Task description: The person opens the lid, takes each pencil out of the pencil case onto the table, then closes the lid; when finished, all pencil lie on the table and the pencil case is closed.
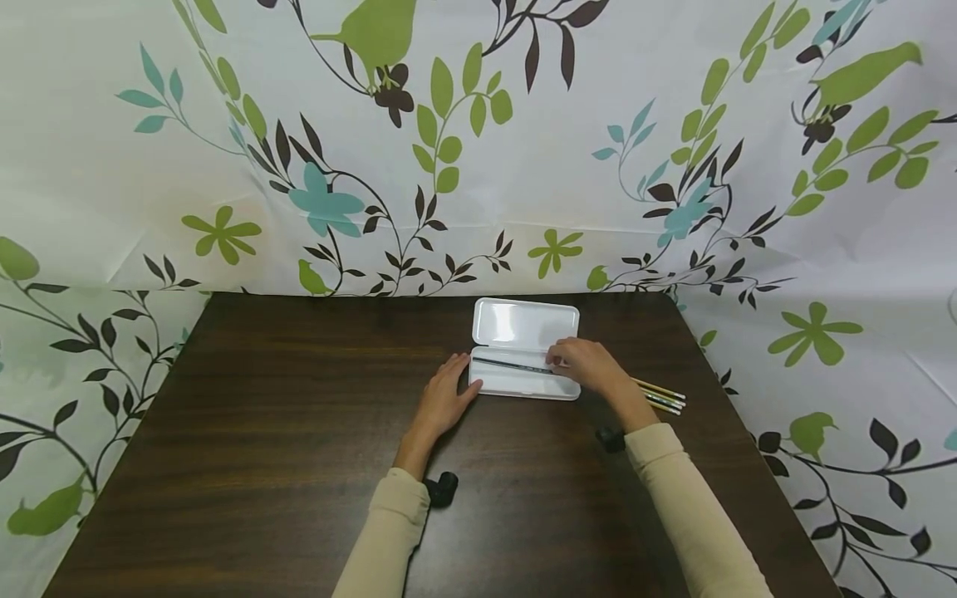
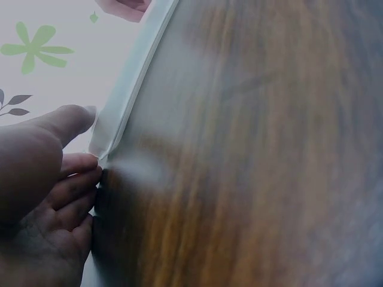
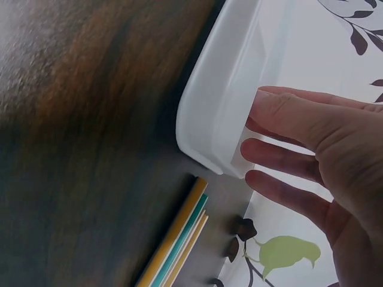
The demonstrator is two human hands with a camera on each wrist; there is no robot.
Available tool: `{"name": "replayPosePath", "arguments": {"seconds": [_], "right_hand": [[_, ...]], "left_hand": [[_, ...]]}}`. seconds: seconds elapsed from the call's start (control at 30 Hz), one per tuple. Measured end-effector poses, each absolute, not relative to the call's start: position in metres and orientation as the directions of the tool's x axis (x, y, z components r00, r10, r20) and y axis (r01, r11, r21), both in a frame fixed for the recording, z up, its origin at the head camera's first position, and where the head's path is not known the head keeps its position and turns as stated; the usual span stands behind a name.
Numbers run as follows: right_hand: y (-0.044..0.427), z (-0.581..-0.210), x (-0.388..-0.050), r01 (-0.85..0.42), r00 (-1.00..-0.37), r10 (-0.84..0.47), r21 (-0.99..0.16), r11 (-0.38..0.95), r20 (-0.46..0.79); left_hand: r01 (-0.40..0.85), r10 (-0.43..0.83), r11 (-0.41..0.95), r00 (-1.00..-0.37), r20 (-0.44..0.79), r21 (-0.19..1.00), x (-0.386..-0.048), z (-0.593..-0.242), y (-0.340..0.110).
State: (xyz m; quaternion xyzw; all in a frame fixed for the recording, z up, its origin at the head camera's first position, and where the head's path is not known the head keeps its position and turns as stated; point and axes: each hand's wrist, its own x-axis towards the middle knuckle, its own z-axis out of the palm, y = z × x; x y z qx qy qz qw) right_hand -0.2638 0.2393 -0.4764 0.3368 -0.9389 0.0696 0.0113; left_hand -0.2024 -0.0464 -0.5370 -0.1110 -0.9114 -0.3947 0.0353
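A white hinged pencil case [image 1: 523, 384] lies with its lid [image 1: 523, 324] raised at the back. Inside it a dark pencil [image 1: 508, 364] runs lengthwise, its right end at the fingers of my right hand [image 1: 591, 365], which pinches it between thumb and forefinger. In the right wrist view those fingers [image 3: 281, 113] are over the case's end, and the pencil is hidden. My left hand [image 1: 441, 399] holds the case's left front corner. The left wrist view shows its thumb [image 2: 75, 119] over the rim and the other fingers against the outside.
Several pencils [image 1: 661, 397] lie in a bunch on the dark wooden table [image 1: 299, 415], right of the case and partly behind my right forearm. A leaf-and-bird patterned cloth [image 1: 478, 166] hangs behind the table's back edge.
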Motion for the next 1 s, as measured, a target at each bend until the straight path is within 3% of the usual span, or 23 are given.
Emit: {"name": "replayPosePath", "arguments": {"seconds": [0.53,1.0], "right_hand": [[0.228,-0.472,-0.266,-0.596,-0.796,-0.603,-0.105,0.796,-0.051],[0.227,-0.478,-0.269,-0.595,-0.797,-0.603,-0.137,0.792,-0.023]], "left_hand": [[0.229,0.172,0.666,-0.973,0.153,0.71,-0.201,-0.536,-0.047],[0.228,0.172,0.671,-0.974,0.15,0.706,-0.203,-0.536,-0.047]]}}
